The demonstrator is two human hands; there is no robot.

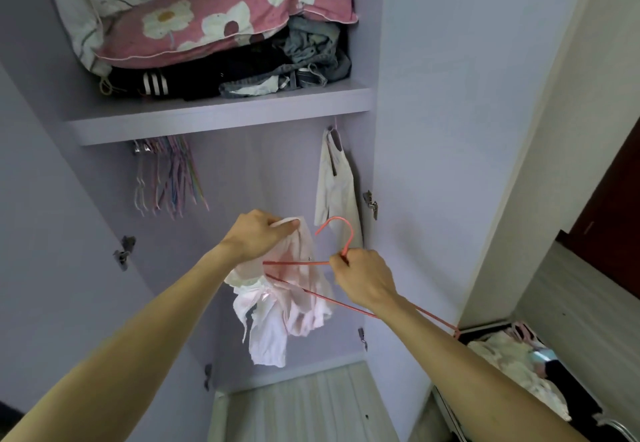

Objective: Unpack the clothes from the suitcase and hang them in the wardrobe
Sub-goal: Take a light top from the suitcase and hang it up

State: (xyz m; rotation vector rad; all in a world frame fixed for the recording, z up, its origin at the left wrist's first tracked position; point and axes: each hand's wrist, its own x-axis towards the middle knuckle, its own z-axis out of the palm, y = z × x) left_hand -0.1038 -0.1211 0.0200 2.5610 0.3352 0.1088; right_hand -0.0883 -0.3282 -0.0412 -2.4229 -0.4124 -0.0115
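Step in hand: dressing a hanger, partway through the unpacking.

- I am reading the left hand (258, 235) as pinching the top edge of a pale pink garment (294, 303), fingers curled round the cloth; the rest is hanging bunched below that grip.
- The right hand (363, 277) is clamping the neck of a red wire hanger (298, 263), just under its hook. One arm of the hanger is poking into the garment right beside the left-hand grip; the other arm is trailing back past the right wrist towards the suitcase (481, 330).
- The suitcase is lying open, low and behind the right hand, with more pale clothes showing inside.
- Above and beyond the right-hand grip, one white garment (337, 192) is already hanging in the wardrobe (433, 130). Up and away from the left hand, spare hangers (166, 175) are dangling under the shelf (221, 119). I cannot see the rail itself.

Next move, as I judge it: spreading the opening with the left hand while feeding the second hanger arm through, then lifting the hook up under the shelf. The cloth looks limp and thin, so it may slide off a tilted wire.
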